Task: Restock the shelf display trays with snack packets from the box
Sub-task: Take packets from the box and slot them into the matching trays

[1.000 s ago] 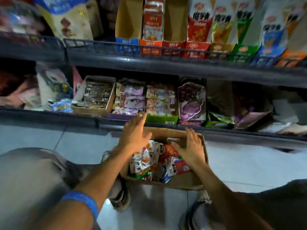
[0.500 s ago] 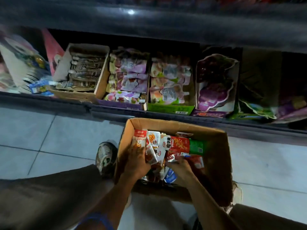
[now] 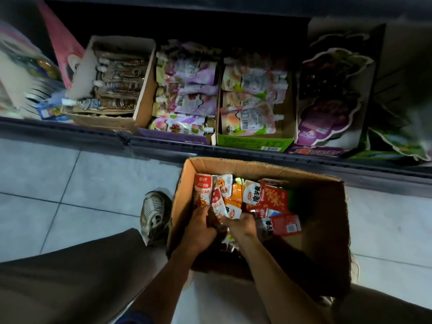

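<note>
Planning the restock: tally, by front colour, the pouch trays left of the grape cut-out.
Brown tray: 1
Purple tray: 1
Green tray: 1
Total: 3

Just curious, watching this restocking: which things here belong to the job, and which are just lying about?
In the job:
cardboard box
snack packets
left hand
right hand
green tray
purple tray

Just lying about:
pink bag
shoe
floor tiles

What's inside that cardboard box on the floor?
The cardboard box holds red, orange and white snack packets. The left hand and right hand grip some; packets beneath them are hidden.
</note>
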{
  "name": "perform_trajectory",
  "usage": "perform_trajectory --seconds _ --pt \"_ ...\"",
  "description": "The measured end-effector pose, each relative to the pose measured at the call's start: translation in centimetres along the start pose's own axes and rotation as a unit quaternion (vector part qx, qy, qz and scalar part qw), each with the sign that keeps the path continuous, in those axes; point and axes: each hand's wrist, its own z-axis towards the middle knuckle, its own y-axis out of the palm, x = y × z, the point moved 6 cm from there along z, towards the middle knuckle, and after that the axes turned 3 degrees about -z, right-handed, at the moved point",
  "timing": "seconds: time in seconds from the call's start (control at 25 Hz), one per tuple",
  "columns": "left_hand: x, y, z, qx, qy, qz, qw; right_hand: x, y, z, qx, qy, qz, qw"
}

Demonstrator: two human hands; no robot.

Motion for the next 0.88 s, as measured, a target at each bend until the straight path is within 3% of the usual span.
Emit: perform_trajectory --seconds 0.24,0.4,0.52,0.64,0.68,0.76,0.84,0.88 --pt "3.8 -1.3 -3.0 0.053 0.043 -0.028 0.997 -2.5 -7.5 -3.1 0.055 -0.066 -0.061 0.994" --pt "7.6 -3.0 -6.0 0.138 0.088 -0.013 0.986 -6.4 -12.8 -7.0 0.011 -0.132 -0.013 0.991" --pt "9.9 -4.1 -8.0 0.166 0.104 -0.185 0.963 -10.4 -17.0 -11.6 0.0 -0.214 -0.021 0.977" --pt "14.3 -7.7 -11.0 0.187 0.081 -0.345 0.916 -14.8 -20.7 -16.9 -0.019 -0.305 -0.106 0.946" --pt "16.4 -9.1 -11.7 0.164 0.111 -0.376 0.905 -16.1 -21.7 -18.5 -0.023 -0.324 -0.149 0.934" --pt "22.3 -11.5 -14.2 0.054 0.241 -0.285 0.926 -18.6 -23.2 -22.0 -0.028 -0.352 -0.25 0.902" --pt "27.5 -11.8 -17.6 -0.076 0.338 -0.066 0.936 -20.4 -23.4 -25.1 -0.03 -0.381 -0.349 0.856" --pt "29.0 -11.3 -19.0 -0.122 0.342 0.037 0.931 -21.0 -23.2 -26.4 -0.036 -0.397 -0.375 0.837"
